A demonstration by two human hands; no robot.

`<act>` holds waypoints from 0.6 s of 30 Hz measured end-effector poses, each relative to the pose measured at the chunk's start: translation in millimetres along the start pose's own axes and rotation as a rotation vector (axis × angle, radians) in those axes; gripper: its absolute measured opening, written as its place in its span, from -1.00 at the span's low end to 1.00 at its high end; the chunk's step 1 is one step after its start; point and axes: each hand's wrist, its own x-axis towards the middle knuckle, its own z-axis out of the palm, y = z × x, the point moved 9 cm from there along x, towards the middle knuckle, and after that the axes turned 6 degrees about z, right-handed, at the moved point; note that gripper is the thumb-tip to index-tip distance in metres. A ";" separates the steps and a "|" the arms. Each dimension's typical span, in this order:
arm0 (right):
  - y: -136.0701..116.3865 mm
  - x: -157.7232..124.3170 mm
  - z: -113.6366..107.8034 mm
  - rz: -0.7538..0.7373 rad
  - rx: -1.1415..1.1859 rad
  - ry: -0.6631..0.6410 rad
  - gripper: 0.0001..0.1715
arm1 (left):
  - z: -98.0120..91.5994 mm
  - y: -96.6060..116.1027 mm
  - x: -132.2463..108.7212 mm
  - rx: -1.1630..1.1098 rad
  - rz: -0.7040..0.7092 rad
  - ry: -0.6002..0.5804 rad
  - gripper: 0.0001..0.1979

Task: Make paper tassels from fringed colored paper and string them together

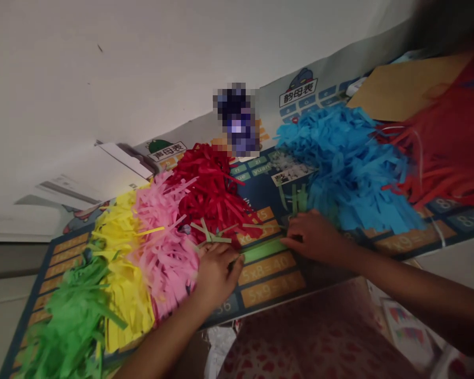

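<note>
A light green paper strip [264, 250] stretches across the mat between my two hands. Its left end is pinched by my left hand [217, 267], fingers closed, and loose pale green fringe strips [210, 231] stick out just beyond the fingertips. At the other end, my right hand [312, 237] has its fingers closed on the strip, and darker green fringe [299, 198] shows behind that hand. Red shredded paper [215, 192] lies just past my left hand, with pink fringe [166, 242] to its left. Blue fringe [351, 163] lies beyond my right hand.
A printed mat [274, 283] with sums covers the table. Yellow fringe [128, 295] and green fringe [69, 316] lie at the left. At the right are red netting [450, 137] and a brown sheet [406, 87]. A pixelated device [239, 126] stands near the wall.
</note>
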 end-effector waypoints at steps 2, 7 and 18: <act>1.9 1.0 0.9 0.015 -0.020 0.013 -0.65 | 2.9 -1.7 0.7 0.023 -0.011 -0.017 -0.70; 4.6 1.5 4.1 0.032 -0.035 0.003 -0.61 | 6.1 -5.4 3.4 0.016 -0.020 -0.032 -0.72; -5.0 -4.5 -13.0 0.102 -0.098 0.139 -0.82 | -8.1 4.3 -4.5 0.192 0.065 0.198 -0.73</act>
